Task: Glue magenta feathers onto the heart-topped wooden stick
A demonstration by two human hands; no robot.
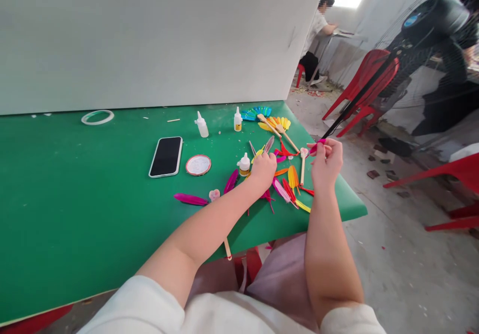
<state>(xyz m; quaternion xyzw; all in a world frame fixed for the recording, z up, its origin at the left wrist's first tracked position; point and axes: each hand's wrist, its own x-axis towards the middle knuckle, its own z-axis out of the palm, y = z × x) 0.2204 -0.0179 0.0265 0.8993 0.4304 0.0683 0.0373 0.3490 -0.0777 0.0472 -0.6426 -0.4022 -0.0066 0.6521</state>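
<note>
My right hand (328,163) is raised over the table's right edge, its fingertips pinched on a magenta feather (316,146). Just left of it lies a wooden stick with a pale round head (303,167). My left hand (265,170) is low over the feather pile with its fingers curled; what they grip, if anything, is hidden. A greyish pointed piece (269,143) sticks up beyond its fingers. Close by are a small glue bottle (244,165), a yellow-orange feather (293,178), a pink feather (280,189) and a magenta feather (231,181). My left forearm partly covers another wooden stick (227,249).
On the green table (93,199) lie a phone (166,157), a round white disc (198,165) and a tape roll (98,117). Two white bottles (202,125) stand farther back, near blue and yellow feather fans (285,123). A fan (430,20) and red chairs (364,84) are at right; a person (316,30) sits beyond.
</note>
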